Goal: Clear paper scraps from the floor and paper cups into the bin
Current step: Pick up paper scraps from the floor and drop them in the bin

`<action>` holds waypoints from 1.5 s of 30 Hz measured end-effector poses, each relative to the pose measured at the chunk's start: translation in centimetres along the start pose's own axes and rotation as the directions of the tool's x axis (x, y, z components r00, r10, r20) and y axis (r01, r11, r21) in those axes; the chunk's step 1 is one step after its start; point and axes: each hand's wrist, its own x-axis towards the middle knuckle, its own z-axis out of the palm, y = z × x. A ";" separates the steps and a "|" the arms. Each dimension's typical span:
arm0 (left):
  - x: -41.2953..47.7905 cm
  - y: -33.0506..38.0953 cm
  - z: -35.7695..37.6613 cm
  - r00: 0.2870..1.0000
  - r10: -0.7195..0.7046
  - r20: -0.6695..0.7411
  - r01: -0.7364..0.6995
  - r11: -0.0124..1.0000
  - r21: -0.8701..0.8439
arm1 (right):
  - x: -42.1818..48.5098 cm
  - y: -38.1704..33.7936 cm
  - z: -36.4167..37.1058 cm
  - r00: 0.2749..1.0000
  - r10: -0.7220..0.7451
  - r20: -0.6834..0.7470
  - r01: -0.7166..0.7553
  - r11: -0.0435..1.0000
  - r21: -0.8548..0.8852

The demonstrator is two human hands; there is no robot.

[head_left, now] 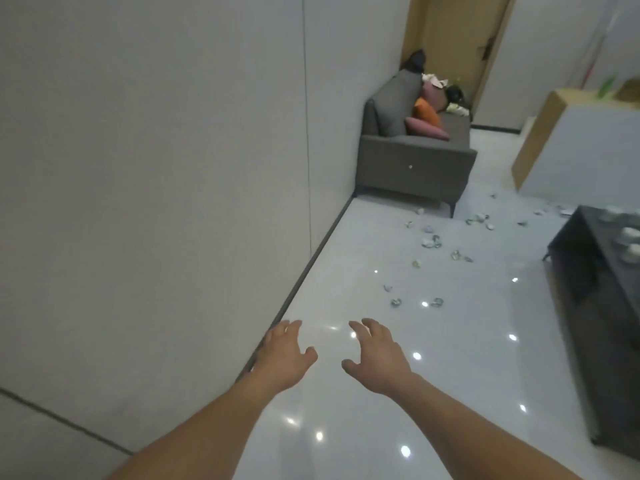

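Left hand: the left hand (285, 355) is out in front, palm down, fingers spread and loosely bent, gripping nothing. It hangs over the floor right by the foot of the wall.
Right hand: the right hand (375, 358) is just beside it and looks the same, with fingers splayed, thumb out and nothing in it.
Between the hands: glossy floor (363, 427), ceiling lights glinting off the tiles.
Paper scraps: the paper scraps (431, 240) are scattered over the floor ahead and to the right, well apart from both hands. The nearest scraps (436, 302) lie a little way past the right fingertips, and the thicker patch is further on, near the sofa's front leg.
Paper cups: white paper cups (628, 233) stand on the dark low table (602, 271) at the right edge, partly cut off by the frame. How many, I cannot tell.
Sofa: a grey sofa (415, 150) against the wall at the far end, with pink and orange cushions (427, 128) piled on the seat. The clutter behind them is too blurred to name.
Wall: a pale panelled wall (156, 168) fills the left side, and a dark skirting strip (311, 265) runs along its foot to the sofa.
Far end: a wooden door (457, 39) behind the sofa, and a pale cabinet (581, 147) with a wood-coloured side on the right.
In the way: the table flanks the scrap trail on the right, the sofa's arm stands at its far end, and the wall hems in the left.
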 end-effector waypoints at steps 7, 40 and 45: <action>6.5 13.2 5.2 0.989 0.121 0.084 -0.128 0.988 0.083 | 1.1 13.5 -5.7 0.987 0.160 -0.011 -0.160 0.986 0.042; 55.4 44.8 13.1 0.957 0.130 0.259 -0.160 0.983 0.096 | 42.3 49.7 -23.4 0.945 0.308 0.113 -0.313 0.950 0.023; 60.1 46.1 14.2 0.971 0.046 0.235 -0.059 0.997 0.046 | 49.2 53.0 -24.8 0.951 0.251 0.183 -0.250 0.968 -0.026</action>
